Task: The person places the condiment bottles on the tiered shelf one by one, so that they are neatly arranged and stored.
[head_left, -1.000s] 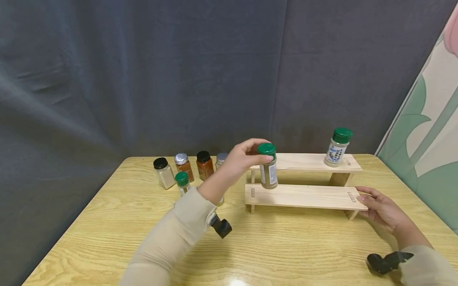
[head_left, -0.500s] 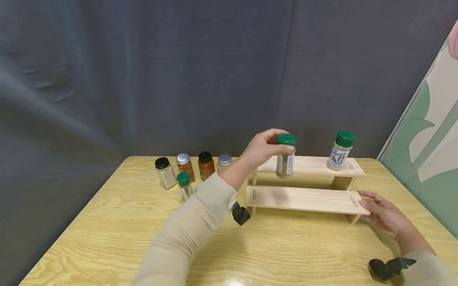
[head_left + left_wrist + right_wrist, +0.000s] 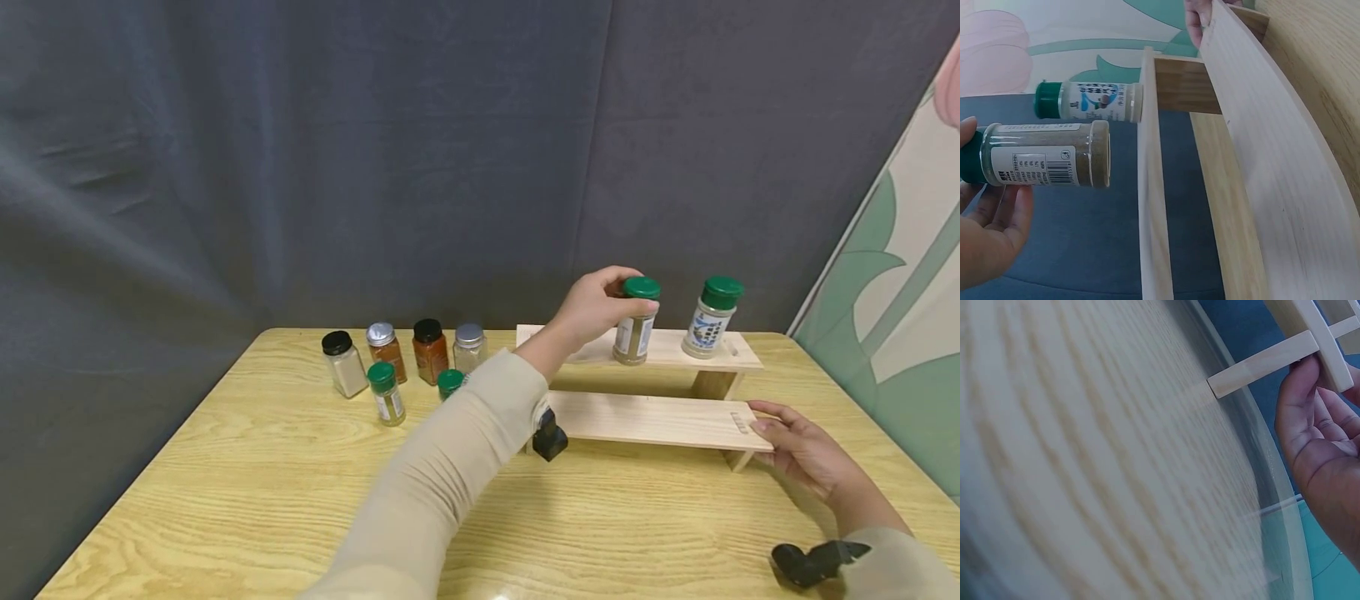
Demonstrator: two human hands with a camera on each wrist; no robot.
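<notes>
My left hand [image 3: 600, 304] holds a green-lidded spice jar [image 3: 633, 340] near its cap. In the left wrist view, that jar [image 3: 1047, 155] contains brown powder, and a gap separates its base from the upper shelf [image 3: 1152, 187]. A second green-lidded spice jar [image 3: 707, 329], with a blue-and-white label, stands on the right end of the two-tier wooden rack's upper shelf [image 3: 670, 348]. My right hand [image 3: 806, 450] grips the right end of the lower shelf [image 3: 652, 417], its thumb on the board. The right wrist view catches that hand [image 3: 1322, 444] against the wood.
Left of the rack stand a black-lidded pale jar [image 3: 347, 367], a silver-lidded orange jar [image 3: 387, 357], a black-lidded red jar [image 3: 431, 354] and a silver-lidded jar [image 3: 470, 350]. Two green-lidded jars are nearer, one [image 3: 387, 398] whole, another [image 3: 450, 383] partly behind the left sleeve. A dark curtain [image 3: 420, 167] hangs behind.
My left hand has carried the jar rightward, from over the rack's left part to over the upper shelf beside the standing jar. The right hand keeps its grip on the lower shelf.
</notes>
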